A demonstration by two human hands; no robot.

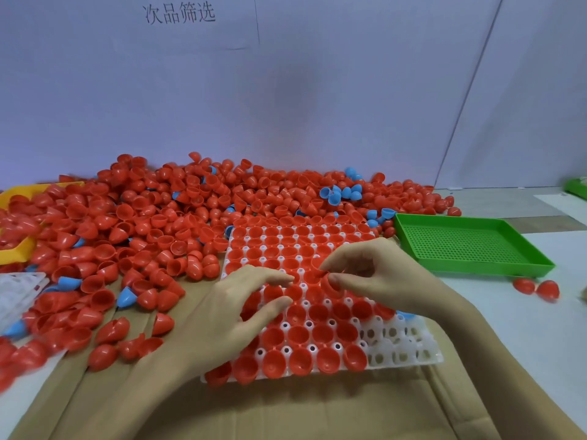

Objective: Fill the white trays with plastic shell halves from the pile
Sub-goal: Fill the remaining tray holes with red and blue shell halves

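A white tray [403,344] lies in front of me, most of its cups filled with red shell halves; several cups at its near right corner stand bare. A big pile of red shell halves [133,223], with a few blue ones mixed in, covers the table behind and to the left. My left hand [228,315] rests on the tray's left part with fingers spread and straight, holding nothing. My right hand [371,274] hovers over the tray's middle and pinches a red shell half [330,285] between thumb and fingers.
A green perforated tray [473,246] sits at the right, two loose red halves [536,289] beside it. Another white tray [16,290] shows at the left edge, a yellow bin [16,249] behind it. Brown cardboard [286,408] covers the near table; a wall stands behind the pile.
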